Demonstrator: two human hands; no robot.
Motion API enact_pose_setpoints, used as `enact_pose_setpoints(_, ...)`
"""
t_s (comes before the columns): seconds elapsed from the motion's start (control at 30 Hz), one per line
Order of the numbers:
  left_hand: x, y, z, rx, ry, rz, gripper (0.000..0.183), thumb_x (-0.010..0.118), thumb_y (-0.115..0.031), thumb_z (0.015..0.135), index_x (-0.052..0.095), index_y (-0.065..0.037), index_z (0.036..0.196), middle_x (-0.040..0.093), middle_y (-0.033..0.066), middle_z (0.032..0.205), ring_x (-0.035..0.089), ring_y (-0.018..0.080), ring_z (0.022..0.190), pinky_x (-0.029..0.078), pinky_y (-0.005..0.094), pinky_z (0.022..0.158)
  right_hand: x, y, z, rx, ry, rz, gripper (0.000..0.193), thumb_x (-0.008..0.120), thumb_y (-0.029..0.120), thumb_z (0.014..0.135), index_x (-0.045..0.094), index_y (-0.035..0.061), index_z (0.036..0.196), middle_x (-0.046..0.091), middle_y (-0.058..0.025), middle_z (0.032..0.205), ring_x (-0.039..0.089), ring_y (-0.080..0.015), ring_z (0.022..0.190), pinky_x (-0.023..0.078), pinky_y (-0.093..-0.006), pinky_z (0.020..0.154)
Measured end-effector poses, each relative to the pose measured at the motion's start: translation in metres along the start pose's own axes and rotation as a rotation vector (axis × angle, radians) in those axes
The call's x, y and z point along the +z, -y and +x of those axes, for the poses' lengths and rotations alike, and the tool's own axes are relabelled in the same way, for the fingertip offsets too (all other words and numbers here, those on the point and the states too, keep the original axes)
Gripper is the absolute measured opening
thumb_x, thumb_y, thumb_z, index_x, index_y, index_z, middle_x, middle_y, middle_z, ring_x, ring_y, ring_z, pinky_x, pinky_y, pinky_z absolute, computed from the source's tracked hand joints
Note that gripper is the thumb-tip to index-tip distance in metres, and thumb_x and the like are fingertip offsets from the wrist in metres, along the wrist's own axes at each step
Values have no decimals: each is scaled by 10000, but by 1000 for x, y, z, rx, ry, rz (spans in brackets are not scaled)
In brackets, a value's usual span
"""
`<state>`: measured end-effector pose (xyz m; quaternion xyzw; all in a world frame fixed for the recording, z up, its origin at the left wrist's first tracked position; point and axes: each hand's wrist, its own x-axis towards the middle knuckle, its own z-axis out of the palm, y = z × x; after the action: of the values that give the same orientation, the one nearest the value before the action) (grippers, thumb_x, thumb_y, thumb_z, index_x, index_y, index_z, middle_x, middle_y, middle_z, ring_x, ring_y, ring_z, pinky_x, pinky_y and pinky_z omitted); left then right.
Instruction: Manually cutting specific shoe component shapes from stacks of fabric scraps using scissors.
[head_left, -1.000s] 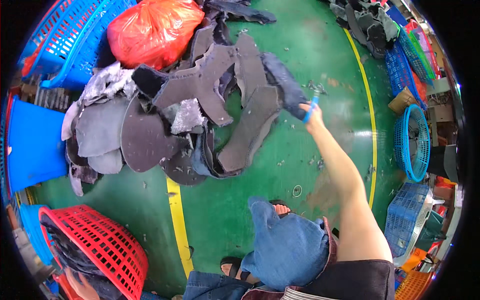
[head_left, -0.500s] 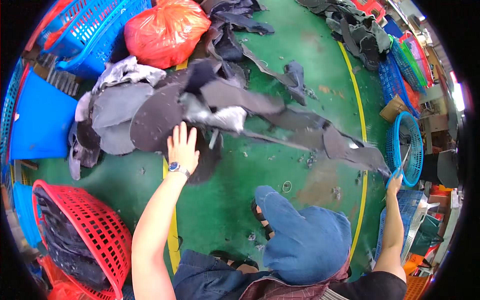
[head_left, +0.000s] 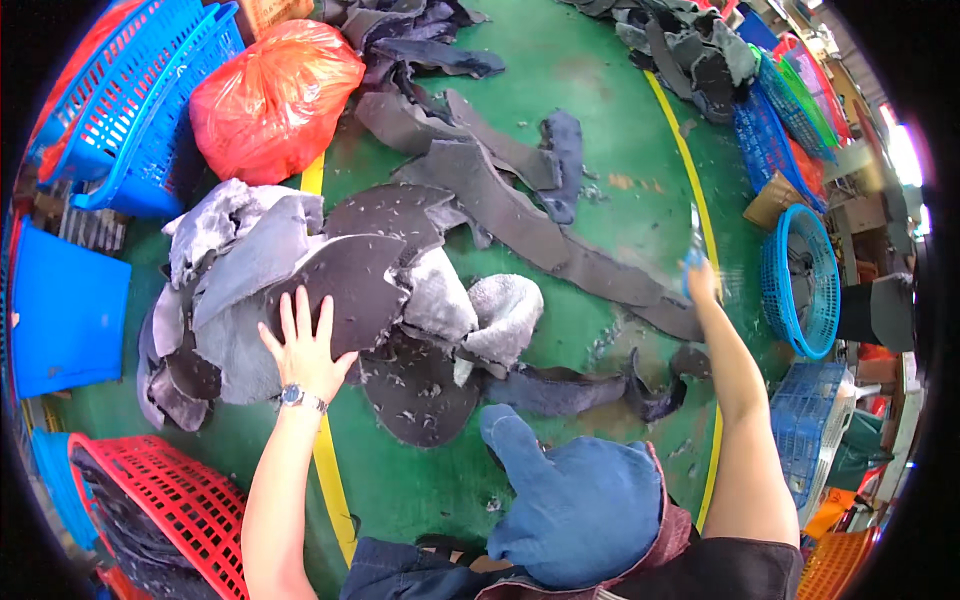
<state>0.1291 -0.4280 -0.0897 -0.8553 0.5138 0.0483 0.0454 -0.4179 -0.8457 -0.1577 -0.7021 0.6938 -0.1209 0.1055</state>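
My left hand [head_left: 308,352] lies flat with fingers spread on a dark grey piece of fleece-backed material [head_left: 345,290], atop a heap of grey pieces. My right hand [head_left: 705,285] is closed round the blue handles of scissors [head_left: 694,235], whose blades point away from me; motion blurs them slightly. Just left of that hand ends a long grey strip [head_left: 540,235], stretched across the floor from the far pile. Fluffy pale undersides [head_left: 505,315] show on some folded pieces. A narrower dark strip [head_left: 570,390] curls on the floor nearer me.
At the left stand a red basket [head_left: 170,500] holding dark material, a blue bin [head_left: 70,310], blue crates [head_left: 130,110] and a tied red bag [head_left: 275,95]. A round blue basket [head_left: 800,285] stands at the right. Yellow lines cross the green floor, with lint scattered about.
The long strip has dropped to the floor, its near end no longer by my right hand. My right hand has moved left and away with the scissors. My left hand has shifted left.
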Motion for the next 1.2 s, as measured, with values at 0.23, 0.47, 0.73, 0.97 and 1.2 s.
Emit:
enact_pose_setpoints(0.23, 16, 43, -21, -296, -158, -60, 918, 718, -471, 568, 296, -189, 1333, 101, 203, 1406, 78, 403, 1289, 118, 641, 959, 185, 230, 46, 430, 257, 358, 541, 732, 382, 608, 589, 0, 965, 609, -183, 947, 597, -310, 869, 449, -394, 767)
enact_pose_setpoints(0.47, 98, 76, 3, -486, -30, -287, 923, 610, -626, 599, 326, -96, 1300, 182, 243, 1373, 176, 450, 1245, 213, 541, 990, 167, 311, -10, 188, 176, 1149, 336, 597, 17, 671, 503, 31, 994, 521, -29, 885, 498, -139, 807, 399, -266, 723)
enact_pose_setpoints(0.73, 50, 41, 78, -630, 28, -291, 795, 551, -575, 694, 303, -128, 1302, 261, 125, 1374, 234, 371, 1248, 225, 604, 941, -10, 331, -173, -23, 640, 1320, 341, 583, 19, 556, 406, 132, 824, 376, 53, 762, 391, -69, 727, 334, -235, 657)
enact_pose_setpoints(0.97, -2, -7, -45, -566, 490, -1997, 379, 536, -243, 837, 469, -42, 1150, 563, 93, 1075, 549, 197, 957, 425, 335, 851, -14, 388, -293, -1009, 1047, 986, 239, 657, 100, 704, 476, 61, 856, 512, -15, 759, 505, -107, 692, 427, -266, 612)
enact_pose_setpoints(1.2, -12, 50, -141, -682, 261, -1626, 333, 539, -315, 831, 559, -41, 1019, 608, 38, 904, 564, 113, 744, 451, 258, 636, 15, 430, -289, -1524, 929, 787, 111, 554, 81, 742, 492, 40, 825, 515, -57, 672, 534, -186, 616, 467, -319, 592)
